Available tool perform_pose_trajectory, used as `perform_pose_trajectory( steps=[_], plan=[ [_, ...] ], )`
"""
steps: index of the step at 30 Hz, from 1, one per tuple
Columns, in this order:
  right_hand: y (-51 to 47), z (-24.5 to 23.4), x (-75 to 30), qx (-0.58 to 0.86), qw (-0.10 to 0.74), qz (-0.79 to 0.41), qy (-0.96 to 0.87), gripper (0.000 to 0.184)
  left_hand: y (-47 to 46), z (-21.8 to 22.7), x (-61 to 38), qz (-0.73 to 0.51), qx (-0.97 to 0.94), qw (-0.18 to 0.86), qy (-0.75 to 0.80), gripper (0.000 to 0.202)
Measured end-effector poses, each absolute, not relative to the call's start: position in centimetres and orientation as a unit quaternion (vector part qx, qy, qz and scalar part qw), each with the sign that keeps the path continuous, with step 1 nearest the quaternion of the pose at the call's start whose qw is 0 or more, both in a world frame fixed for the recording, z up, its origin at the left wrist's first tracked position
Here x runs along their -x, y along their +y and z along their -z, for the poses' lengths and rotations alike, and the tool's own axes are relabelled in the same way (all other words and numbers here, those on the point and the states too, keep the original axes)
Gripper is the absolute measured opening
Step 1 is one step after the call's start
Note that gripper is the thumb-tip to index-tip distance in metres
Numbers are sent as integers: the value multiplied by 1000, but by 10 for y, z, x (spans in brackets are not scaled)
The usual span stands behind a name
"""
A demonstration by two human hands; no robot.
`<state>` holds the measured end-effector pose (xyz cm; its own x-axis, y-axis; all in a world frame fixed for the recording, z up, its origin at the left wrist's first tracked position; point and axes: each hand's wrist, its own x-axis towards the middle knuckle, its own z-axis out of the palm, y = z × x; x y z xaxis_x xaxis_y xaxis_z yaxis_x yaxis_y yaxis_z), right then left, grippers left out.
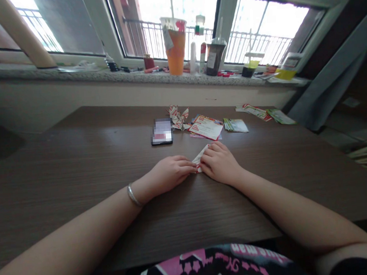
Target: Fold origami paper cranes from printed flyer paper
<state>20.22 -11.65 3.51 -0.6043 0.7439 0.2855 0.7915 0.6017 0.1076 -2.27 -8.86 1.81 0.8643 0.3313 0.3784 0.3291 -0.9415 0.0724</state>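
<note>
A small folded piece of white and red paper (199, 156) lies on the brown table in front of me. My left hand (175, 169) has its fingertips pressed together on the paper's lower left corner. Over its right side is my right hand (219, 161), with curled fingers gripping the paper and hiding much of it. Just beyond are a phone (161, 131) with a blurred screen, several folded paper shapes (179, 118) in white and red, and a pile of printed paper sheets (207, 127).
Further right lie a small stack of green and white papers (235, 125) and more printed slips (258, 112). Along the granite windowsill (130, 76) stand an orange drink cup (175, 46), a dark drink cup (216, 56), bottles and pens. The table (79, 160) ends at the wall.
</note>
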Motion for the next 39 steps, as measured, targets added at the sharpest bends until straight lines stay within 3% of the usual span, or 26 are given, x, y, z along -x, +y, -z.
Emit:
perform_pose_trajectory(
  steps=[4, 11, 23, 39],
  plan=[
    [-107, -27, -207, 451, 123, 24, -883, 22, -88, -18, 25, -183, -968, 0, 169, 29],
    [-93, -17, -217, 468, 134, -31, -873, 22, -88, -20, 26, -174, -969, 17, 173, 28],
    [-88, -14, -216, 492, 128, -43, -860, 19, -90, -25, 26, -181, -963, 28, 198, 27],
    [-89, -26, -233, 517, 60, -39, -853, 24, -90, -24, 29, -171, -972, 11, 161, 29]
  ],
)
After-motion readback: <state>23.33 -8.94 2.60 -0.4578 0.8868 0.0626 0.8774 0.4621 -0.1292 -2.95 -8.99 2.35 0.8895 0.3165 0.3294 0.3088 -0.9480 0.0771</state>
